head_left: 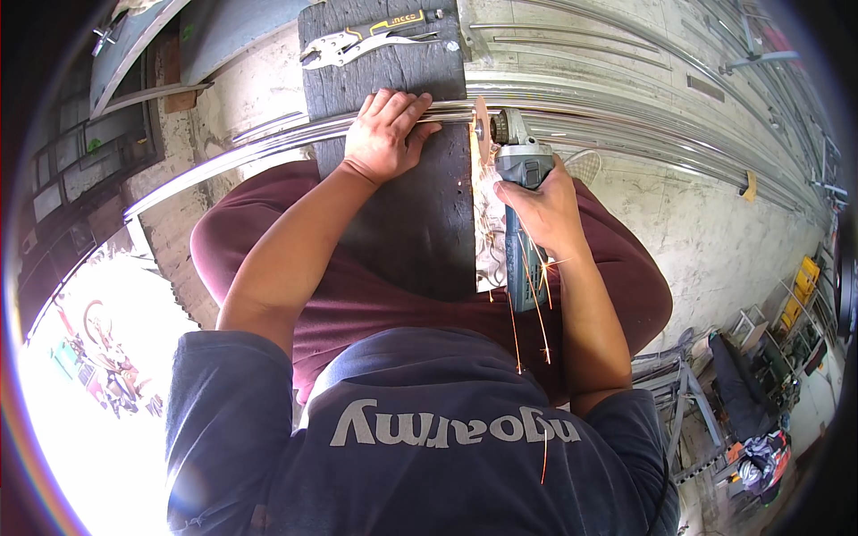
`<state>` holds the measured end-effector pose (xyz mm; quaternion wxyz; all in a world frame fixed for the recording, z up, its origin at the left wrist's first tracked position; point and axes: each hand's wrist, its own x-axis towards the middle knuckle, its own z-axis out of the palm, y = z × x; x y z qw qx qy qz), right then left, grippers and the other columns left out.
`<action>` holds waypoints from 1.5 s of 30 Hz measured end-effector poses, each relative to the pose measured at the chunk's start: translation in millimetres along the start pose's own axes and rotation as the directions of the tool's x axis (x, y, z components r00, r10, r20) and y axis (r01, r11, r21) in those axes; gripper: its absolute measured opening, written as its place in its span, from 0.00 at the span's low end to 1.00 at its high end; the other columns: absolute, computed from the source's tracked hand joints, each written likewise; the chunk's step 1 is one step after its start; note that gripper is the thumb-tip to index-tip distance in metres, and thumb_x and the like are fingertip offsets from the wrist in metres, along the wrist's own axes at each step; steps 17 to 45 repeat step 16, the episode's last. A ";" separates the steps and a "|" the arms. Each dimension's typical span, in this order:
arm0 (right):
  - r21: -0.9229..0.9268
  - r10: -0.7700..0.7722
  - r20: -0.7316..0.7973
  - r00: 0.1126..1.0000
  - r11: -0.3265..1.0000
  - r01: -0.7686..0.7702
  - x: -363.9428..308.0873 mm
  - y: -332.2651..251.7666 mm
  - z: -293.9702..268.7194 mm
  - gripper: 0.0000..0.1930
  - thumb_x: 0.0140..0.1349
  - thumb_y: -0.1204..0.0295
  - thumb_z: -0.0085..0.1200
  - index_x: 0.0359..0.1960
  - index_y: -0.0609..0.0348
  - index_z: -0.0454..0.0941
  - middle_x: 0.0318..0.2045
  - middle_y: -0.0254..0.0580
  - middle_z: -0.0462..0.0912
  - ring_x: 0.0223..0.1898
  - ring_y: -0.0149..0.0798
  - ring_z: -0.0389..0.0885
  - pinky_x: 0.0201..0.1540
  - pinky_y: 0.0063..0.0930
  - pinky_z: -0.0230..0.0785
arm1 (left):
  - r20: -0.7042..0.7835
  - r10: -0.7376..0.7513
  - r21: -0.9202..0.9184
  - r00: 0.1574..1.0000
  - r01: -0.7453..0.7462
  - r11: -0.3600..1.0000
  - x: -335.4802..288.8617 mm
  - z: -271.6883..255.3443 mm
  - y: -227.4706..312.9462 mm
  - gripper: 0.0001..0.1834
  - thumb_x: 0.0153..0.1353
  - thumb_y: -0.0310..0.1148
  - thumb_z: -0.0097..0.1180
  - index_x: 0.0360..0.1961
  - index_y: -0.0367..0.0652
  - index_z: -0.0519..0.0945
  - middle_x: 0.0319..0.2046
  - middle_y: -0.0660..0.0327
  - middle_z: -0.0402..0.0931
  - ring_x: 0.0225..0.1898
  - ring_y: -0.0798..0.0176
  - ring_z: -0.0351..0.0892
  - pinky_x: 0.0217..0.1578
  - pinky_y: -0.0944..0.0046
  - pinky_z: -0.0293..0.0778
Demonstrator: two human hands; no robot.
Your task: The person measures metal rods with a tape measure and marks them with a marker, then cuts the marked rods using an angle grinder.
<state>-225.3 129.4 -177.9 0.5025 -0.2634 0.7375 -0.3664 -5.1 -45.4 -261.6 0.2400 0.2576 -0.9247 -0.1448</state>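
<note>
My left hand bends its fingers over a bundle of thin shiny metal rods, holding them down on a dark wooden board. In my right hand is a blue-grey angle grinder, its body pointing back toward me. The thin cutting disc stands upright against the rods, just past the board's right edge. Orange sparks stream down from the contact and scatter over the grinder and my lap. Exactly how deep the disc sits in the metal is hidden.
Locking pliers with a yellow-and-black handle lie on the board's far end. More long metal rods stretch over the floor at the far right. Metal frames and a yellow object are at the right. Grey panels lean at far left.
</note>
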 end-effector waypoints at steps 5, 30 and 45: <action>-0.027 -0.043 0.009 0.999 0.999 0.043 2.4 5.1 0.1 0.29 0.54 0.69 0.70 0.53 0.74 0.72 0.35 0.47 0.87 0.36 0.38 0.85 0.45 0.35 0.78 | -0.016 0.012 0.016 1.000 -0.012 1.000 -0.9 1.4 -1.1 0.24 0.62 0.44 0.71 0.55 0.42 0.86 0.42 0.61 0.83 0.45 0.53 0.81 0.47 0.54 0.77; -0.074 -0.066 0.017 0.998 0.995 0.067 3.0 7.9 -0.6 0.28 0.59 0.68 0.68 0.54 0.75 0.70 0.36 0.48 0.88 0.36 0.40 0.86 0.46 0.38 0.79 | 0.003 0.011 0.007 1.000 -0.011 1.000 -1.5 2.3 -1.9 0.25 0.60 0.43 0.73 0.56 0.44 0.85 0.43 0.60 0.82 0.45 0.52 0.81 0.47 0.53 0.77; -0.074 -0.066 0.017 0.998 0.995 0.067 3.0 7.9 -0.6 0.28 0.59 0.68 0.68 0.54 0.75 0.70 0.36 0.48 0.88 0.36 0.40 0.86 0.46 0.38 0.79 | 0.003 0.011 0.007 1.000 -0.011 1.000 -1.5 2.3 -1.9 0.25 0.60 0.43 0.73 0.56 0.44 0.85 0.43 0.60 0.82 0.45 0.52 0.81 0.47 0.53 0.77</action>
